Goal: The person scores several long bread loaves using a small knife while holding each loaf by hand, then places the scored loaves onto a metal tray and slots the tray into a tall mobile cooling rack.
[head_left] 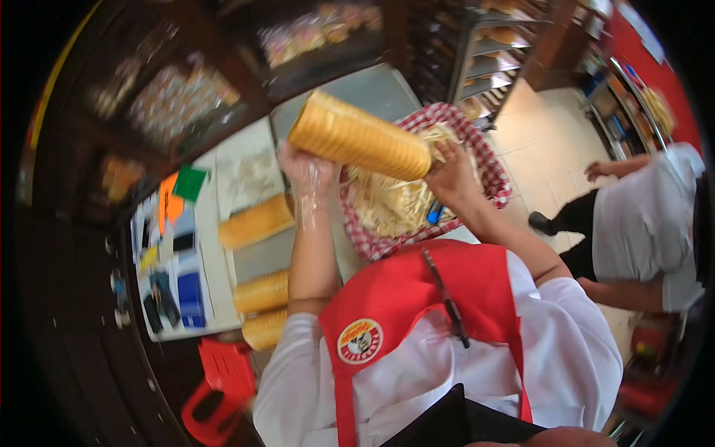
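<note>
A long sliced bread loaf (pixel 357 138) is held tilted across the front of me, above the left part of a basket lined with red-and-white checked cloth (pixel 497 175). My left hand (pixel 307 167), which looks covered by a clear plastic glove, supports the loaf's left end from below. At the other end, the fingers of my right hand (pixel 453 175) are closed on the loaf. Pale, thin strips (pixel 387 205) fill the basket, and a small blue object (pixel 435 213) lies among them. Left of my forearm, more loaves (pixel 257 221) rest on the table.
Papers, a blue box (pixel 191 299) and a green card (pixel 190 183) lie on the table's left end. A red plastic chair (pixel 227 365) stands by it. Behind the basket is a tray rack (pixel 477 71). A co-worker in white (pixel 640 216) stands at right.
</note>
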{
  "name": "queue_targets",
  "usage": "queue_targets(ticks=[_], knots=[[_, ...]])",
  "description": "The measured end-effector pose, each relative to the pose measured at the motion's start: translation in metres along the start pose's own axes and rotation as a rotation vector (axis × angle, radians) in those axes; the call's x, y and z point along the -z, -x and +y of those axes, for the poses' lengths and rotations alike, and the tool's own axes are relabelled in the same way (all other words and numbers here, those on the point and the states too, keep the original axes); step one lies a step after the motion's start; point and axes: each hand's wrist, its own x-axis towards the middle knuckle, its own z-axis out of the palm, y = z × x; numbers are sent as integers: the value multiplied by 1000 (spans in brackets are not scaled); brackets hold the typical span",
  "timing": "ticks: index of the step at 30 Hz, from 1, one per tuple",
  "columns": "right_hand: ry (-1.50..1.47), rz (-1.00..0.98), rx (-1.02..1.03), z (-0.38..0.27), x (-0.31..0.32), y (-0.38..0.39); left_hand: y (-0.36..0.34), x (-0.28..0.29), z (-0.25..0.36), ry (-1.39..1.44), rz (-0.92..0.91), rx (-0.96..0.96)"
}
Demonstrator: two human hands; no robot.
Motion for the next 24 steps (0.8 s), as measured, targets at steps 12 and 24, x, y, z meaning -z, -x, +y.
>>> queue_targets(ticks=[12, 24], knots=[[357, -411, -455, 110, -68, 8, 105, 56, 210, -742, 534, -159], [1040, -395, -865, 179, -64, 7, 204, 102, 257, -1814, 1017, 212]])
